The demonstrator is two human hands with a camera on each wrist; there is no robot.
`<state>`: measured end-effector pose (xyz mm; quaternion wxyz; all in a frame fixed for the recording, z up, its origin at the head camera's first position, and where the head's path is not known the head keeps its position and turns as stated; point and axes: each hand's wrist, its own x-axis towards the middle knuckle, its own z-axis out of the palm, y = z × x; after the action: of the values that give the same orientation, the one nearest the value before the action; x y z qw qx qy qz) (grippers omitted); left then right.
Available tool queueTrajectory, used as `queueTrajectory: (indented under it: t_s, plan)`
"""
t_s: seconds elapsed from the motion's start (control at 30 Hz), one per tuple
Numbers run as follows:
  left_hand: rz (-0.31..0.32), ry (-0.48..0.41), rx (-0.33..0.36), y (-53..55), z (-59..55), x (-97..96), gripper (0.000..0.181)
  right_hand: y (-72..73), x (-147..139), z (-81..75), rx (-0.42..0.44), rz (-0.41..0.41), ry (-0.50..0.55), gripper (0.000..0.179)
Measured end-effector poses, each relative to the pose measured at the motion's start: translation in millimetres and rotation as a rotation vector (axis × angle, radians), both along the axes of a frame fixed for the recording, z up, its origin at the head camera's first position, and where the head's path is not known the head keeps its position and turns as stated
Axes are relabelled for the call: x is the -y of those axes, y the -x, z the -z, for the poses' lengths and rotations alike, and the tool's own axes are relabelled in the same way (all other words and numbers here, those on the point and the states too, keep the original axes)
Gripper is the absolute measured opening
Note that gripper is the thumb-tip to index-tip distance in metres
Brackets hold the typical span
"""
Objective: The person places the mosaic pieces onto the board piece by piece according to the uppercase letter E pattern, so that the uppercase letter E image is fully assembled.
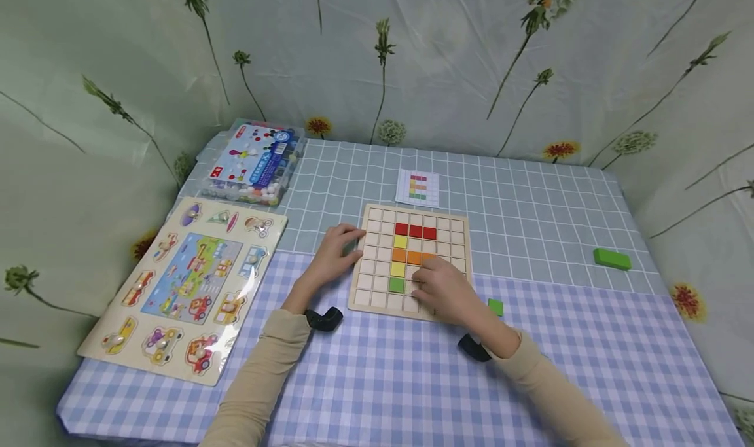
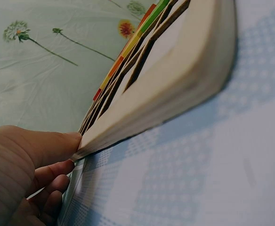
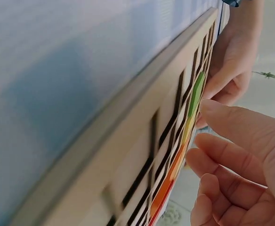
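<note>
The left hand (image 1: 334, 257) rests at the left edge of a wooden grid board (image 1: 365, 300); in the left wrist view its thumb (image 2: 57, 146) touches the rim, other fingers loosely bent beside it. Over the board's lower right, the right hand (image 1: 444, 291) has its thumb and fingers apart near the tiles, no piece showing between them in the right wrist view. On the board sit red tiles (image 1: 415, 231), a yellow tile (image 1: 400, 241), orange tiles (image 1: 406, 256), another yellow tile (image 1: 398, 269) and a green tile (image 1: 396, 285). The right hand covers some squares.
A pattern card (image 1: 432, 197) lies behind the board. Loose green blocks lie to the right, one small (image 1: 495, 307), one longer (image 1: 612, 259). At left are a knobbed picture puzzle (image 1: 132, 329) and a clear box of coloured beads (image 1: 253, 162). Checked cloth (image 1: 389, 381) covers the table.
</note>
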<state>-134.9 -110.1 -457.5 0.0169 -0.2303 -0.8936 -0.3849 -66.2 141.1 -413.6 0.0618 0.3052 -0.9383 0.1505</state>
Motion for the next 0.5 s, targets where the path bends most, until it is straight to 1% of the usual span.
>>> queueTrajectory:
  t_s: [0.17, 0.5]
  plan:
    - [0.005, 0.001, 0.012, 0.5, 0.6, -0.7, 0.040, -8.8, -22.2, 1.3, -0.025, 0.039, -0.014, 0.014]
    - [-0.006, 0.006, 0.035, 0.8, 1.5, -0.2, 0.041, -23.4, -60.0, -1.6, 0.015, 0.126, -0.051, 0.017]
